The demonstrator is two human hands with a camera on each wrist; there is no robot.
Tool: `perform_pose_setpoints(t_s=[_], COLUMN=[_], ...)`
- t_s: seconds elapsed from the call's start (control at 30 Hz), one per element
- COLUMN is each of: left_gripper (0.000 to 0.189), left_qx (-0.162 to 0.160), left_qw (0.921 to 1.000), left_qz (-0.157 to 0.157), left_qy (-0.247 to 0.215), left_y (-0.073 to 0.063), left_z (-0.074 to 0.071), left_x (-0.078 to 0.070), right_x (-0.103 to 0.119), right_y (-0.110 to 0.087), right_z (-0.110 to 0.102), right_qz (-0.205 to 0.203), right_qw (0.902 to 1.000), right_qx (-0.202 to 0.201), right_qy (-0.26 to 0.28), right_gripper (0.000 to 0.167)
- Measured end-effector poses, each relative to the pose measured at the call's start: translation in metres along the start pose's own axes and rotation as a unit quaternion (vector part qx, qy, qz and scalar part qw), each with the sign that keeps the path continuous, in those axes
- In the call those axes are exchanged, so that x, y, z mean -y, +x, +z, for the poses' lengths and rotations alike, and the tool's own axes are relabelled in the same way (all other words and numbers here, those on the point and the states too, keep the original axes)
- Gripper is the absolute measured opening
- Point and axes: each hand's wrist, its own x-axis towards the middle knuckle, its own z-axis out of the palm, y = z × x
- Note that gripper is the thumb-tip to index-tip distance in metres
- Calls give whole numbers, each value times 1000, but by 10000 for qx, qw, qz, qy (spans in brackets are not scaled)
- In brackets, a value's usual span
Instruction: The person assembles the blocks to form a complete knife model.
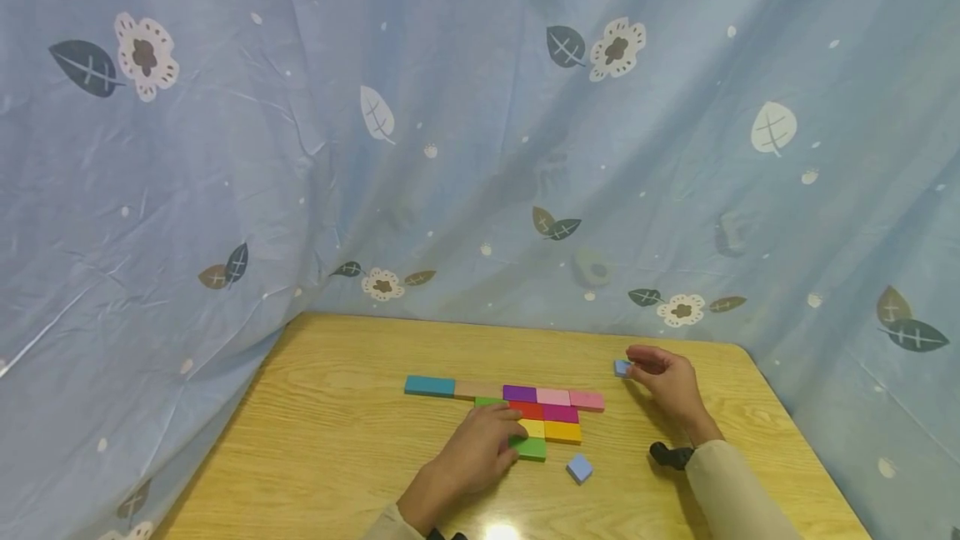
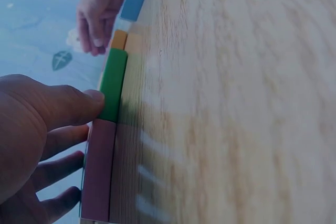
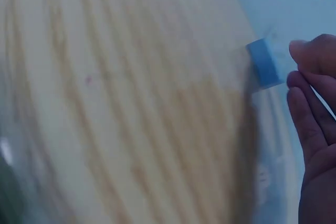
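Note:
My left hand (image 1: 482, 447) lies over the left part of a flat, close-set group of coloured wooden blocks. In the left wrist view its thumb touches the side of a green block (image 2: 113, 85), beside a dull-pink block (image 2: 98, 169); the other fingers are loosely spread. Red (image 1: 527, 411), magenta (image 1: 561, 414), yellow (image 1: 534, 428) and orange (image 1: 562, 432) blocks show beyond the fingers. My right hand (image 1: 670, 386) hovers by a small blue block (image 1: 622, 368) at the far right. In the right wrist view, its fingertips are just apart from that blue block (image 3: 264, 63).
A second light-blue block (image 1: 579, 469) lies alone, nearer to me. Along the group's far side runs a row with teal (image 1: 430, 387), plain wood (image 1: 478, 390), purple (image 1: 520, 393) and pink (image 1: 553, 397) blocks. A patterned curtain (image 1: 480, 148) hangs behind the wooden table (image 1: 322, 440).

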Motion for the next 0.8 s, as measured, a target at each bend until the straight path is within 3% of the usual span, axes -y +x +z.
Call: perform_pose_setpoints(t_s=[0.43, 0.8], left_gripper=[23, 23], left_qx=[26, 12], left_qw=[10000, 10000], left_qz=[-30, -6], left_qy=[3, -8], left_y=[0, 0], left_z=[1, -1], left_x=[0, -3], right_x=[-14, 15], right_y=[0, -22], right_z=[8, 6], right_qz=[-35, -227], right_qw=[9997, 9997], right_qx=[-176, -71], right_qy=[-135, 98], right_gripper=[33, 30])
